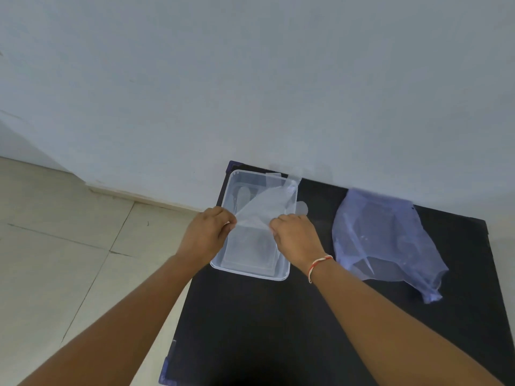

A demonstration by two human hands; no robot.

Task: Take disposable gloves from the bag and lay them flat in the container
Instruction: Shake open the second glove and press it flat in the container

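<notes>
A clear rectangular plastic container sits at the far left of a black table. Over it hangs a thin translucent disposable glove, stretched between my hands. My left hand pinches the glove's near left corner above the container's left rim. My right hand, with a red-and-white thread on the wrist, pinches the near right corner above the right rim. The glove's far end droops past the container's far right corner. More clear plastic seems to lie inside the container. A bluish translucent bag lies to the right.
The table stands against a pale wall. Beige floor tiles lie to the left of the table. Bare black tabletop stretches in front of the container and bag.
</notes>
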